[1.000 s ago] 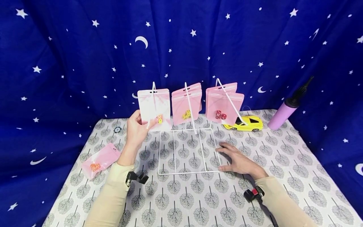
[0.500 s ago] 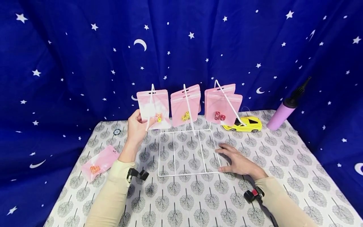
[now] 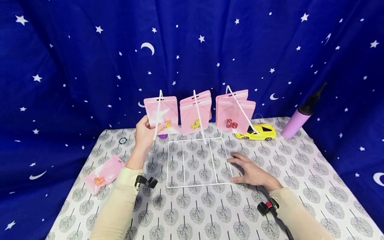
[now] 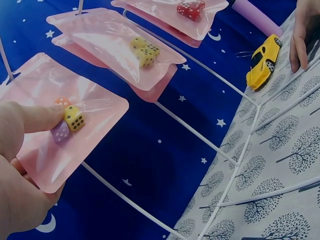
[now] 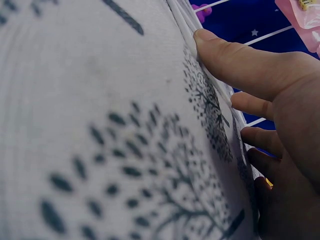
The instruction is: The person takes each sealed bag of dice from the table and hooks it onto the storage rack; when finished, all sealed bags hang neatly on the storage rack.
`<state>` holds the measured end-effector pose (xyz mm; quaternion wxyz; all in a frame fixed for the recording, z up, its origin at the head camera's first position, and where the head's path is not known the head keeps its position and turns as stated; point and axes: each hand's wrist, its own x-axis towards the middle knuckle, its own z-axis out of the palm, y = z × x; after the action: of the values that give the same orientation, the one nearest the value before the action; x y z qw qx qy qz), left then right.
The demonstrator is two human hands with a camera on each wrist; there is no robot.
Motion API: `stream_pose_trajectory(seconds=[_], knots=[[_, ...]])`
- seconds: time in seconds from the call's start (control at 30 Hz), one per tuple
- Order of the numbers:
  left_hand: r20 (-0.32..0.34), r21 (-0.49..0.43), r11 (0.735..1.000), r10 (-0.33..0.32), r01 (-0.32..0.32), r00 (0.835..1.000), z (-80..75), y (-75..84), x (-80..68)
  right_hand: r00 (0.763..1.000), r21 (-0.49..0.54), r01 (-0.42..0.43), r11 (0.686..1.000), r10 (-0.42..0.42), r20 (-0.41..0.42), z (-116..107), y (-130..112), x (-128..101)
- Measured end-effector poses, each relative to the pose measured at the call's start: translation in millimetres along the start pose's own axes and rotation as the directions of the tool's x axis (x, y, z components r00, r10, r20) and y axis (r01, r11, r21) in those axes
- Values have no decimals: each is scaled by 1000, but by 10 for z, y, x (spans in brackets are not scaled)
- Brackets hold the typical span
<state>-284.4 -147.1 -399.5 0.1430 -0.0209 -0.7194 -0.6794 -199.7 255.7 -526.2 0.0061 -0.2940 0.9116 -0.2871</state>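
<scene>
My left hand (image 3: pixel 144 137) pinches the lower left part of a pink zip-lock bag (image 3: pixel 172 108) between thumb and fingers. That bag hangs by its slot on the left hook of a white wire display rack (image 3: pixel 192 186). Orange, yellow and purple dice (image 4: pixel 74 119) show through its front, partly under the thumb. My right hand (image 3: pixel 251 170) rests on the table, relaxed fingers at the right side of the rack's base. Pink bags with yellow dice (image 3: pixel 196 124) hang on the middle hook. Others, with red dice (image 3: pixel 229 123), hang on the right hook.
Another pink bag (image 3: pixel 112 168) with orange dice lies on the table at left, near a small round dark object (image 3: pixel 122 141). Behind the rack at right are a yellow toy car (image 3: pixel 264 132) and a purple hand pump (image 3: pixel 295 124). A purple object (image 3: pixel 163 136) peeks out below the left bag.
The left bag's white glare has faded and its lower edge has risen slightly, so a purple object shows beneath it. The head view has shifted a little. Both hands keep their places.
</scene>
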Motion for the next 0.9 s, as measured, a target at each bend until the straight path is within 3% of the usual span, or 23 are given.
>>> stream_pose_trajectory(seconds=[0.27,0.9], knots=[[16,-33,999,2,-2,1000,14,11,26,1000,8,-4,1000,4,-3,25,-1,-14],[19,62,998,-30,29,999,-34,-103,130,1000,3,-4,1000,4,2,10,3,-5]])
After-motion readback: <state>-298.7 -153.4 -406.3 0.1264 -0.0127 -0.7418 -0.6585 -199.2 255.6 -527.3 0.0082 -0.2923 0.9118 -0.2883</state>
